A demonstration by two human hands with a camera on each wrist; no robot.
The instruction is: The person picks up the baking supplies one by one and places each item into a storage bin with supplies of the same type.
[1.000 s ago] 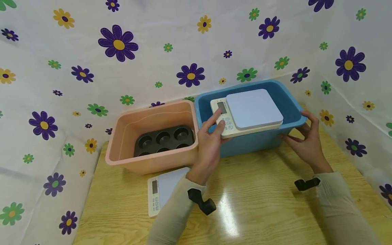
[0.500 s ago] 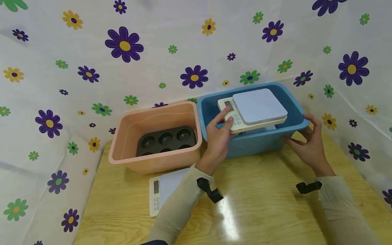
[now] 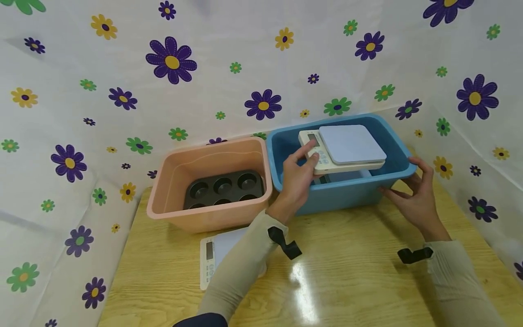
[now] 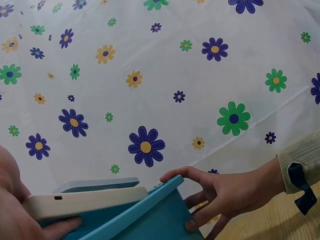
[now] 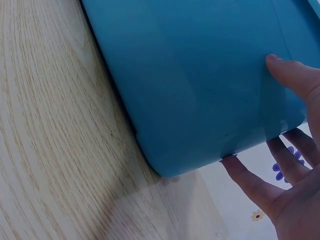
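Note:
My left hand (image 3: 297, 179) holds a white kitchen scale (image 3: 352, 144) by its control-panel end, fingers over the buttons and display. In the head view the scale overlaps the opening of a blue plastic bin (image 3: 327, 200); the left wrist view shows it close to the rim. Beneath it, part of another scale (image 3: 347, 176) with a dark display shows inside the bin. At the bin's right end, my right hand (image 3: 416, 204) grips the corner, fingers around the end wall and thumb (image 5: 290, 75) against the front wall.
Left of the blue bin stands a peach bin (image 3: 208, 218) with a dark muffin tin (image 3: 214, 186) inside. A third kitchen scale (image 3: 207, 268) lies on the wooden table (image 3: 347, 272), partly hidden by my left sleeve. A flowered cloth (image 3: 220, 41) hangs behind the bins.
My left hand has shifted the held scale to the right over the blue bin, and the scale inside has come into view. My right hand keeps its grip on the corner.

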